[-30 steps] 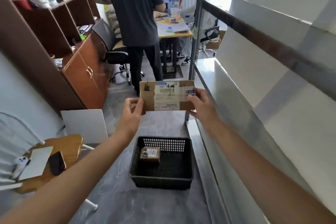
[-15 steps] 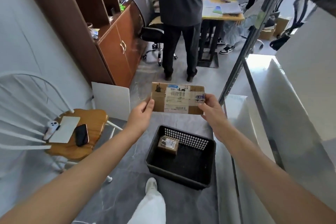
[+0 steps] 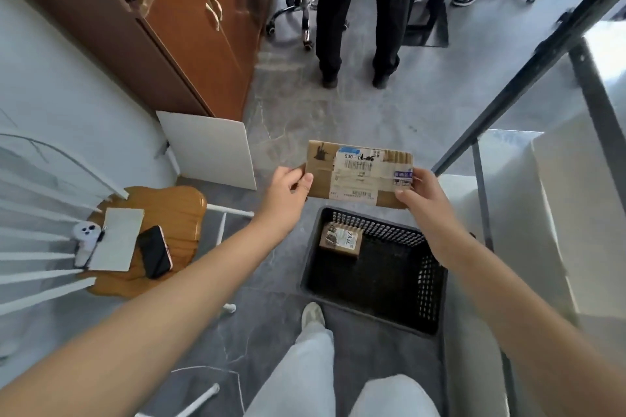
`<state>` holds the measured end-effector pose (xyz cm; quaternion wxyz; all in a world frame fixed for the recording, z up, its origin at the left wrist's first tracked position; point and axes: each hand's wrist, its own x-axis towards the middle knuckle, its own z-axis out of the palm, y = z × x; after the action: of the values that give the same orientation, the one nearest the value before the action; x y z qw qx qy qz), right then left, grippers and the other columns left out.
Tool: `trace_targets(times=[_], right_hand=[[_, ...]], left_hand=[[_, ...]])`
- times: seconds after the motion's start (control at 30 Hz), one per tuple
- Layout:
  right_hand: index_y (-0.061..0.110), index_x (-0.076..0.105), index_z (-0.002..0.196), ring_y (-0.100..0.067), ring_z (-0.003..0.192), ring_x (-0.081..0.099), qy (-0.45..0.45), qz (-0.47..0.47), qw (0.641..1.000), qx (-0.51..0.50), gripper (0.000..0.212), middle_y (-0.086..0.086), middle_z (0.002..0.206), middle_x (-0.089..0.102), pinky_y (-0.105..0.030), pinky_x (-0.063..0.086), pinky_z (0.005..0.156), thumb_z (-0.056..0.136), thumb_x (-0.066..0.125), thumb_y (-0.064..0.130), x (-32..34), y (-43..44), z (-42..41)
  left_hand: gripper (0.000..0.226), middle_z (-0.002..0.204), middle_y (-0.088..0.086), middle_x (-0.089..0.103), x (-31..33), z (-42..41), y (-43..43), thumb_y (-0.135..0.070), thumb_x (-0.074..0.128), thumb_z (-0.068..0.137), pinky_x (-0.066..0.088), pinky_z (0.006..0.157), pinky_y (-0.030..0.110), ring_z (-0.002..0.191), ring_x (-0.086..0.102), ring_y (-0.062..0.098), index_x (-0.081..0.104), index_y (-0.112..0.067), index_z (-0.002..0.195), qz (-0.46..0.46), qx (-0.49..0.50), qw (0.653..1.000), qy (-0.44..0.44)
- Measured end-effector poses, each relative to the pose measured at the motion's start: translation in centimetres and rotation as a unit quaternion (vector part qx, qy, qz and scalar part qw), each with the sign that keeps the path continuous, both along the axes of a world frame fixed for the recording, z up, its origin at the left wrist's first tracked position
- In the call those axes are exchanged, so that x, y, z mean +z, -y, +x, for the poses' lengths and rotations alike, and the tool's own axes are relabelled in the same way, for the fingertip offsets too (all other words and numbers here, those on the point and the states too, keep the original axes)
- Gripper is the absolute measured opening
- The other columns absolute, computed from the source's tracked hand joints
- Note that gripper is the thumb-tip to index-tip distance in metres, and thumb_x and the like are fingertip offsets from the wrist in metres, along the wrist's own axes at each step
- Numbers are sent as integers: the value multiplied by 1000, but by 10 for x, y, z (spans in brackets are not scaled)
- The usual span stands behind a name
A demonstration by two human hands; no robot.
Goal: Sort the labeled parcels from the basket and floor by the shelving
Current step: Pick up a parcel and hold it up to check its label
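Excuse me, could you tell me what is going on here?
A person holds a flat parcel up, label facing them, the left grip and right grip each pinching one end. The basket on the floor below holds one small parcel. Shelving stands at the right.

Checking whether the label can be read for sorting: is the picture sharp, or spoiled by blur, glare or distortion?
Head view: the label on the parcel is sharp, "530-" reads, fine print does not; wide-angle distortion slants the shelving post; glare whitens the shelf upper right.
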<state>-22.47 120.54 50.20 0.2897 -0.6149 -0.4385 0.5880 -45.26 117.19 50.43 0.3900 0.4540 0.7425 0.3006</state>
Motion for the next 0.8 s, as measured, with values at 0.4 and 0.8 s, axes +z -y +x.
trace_targets(times=[0.4, 0.8], right_hand=[[31, 43, 139, -9, 117, 59, 28, -167, 985, 16, 56, 10, 121, 63, -40, 42, 111, 94, 48, -2, -253, -4, 51], [45, 49, 117, 1, 104, 61, 76, -258, 961, 60, 32, 18, 113, 65, -20, 46, 83, 97, 53, 20, -520, 51, 58]], left_hand=[[36, 124, 3, 62, -254, 50, -15, -20, 58, 97, 47, 99, 28, 111, 61, 17, 59, -11, 132, -133, 7, 991, -18], [51, 136, -2, 56, -511, 79, 71, -10, 55, 96, 41, 85, 16, 106, 54, 7, 46, -27, 144, -269, 47, 962, -20]])
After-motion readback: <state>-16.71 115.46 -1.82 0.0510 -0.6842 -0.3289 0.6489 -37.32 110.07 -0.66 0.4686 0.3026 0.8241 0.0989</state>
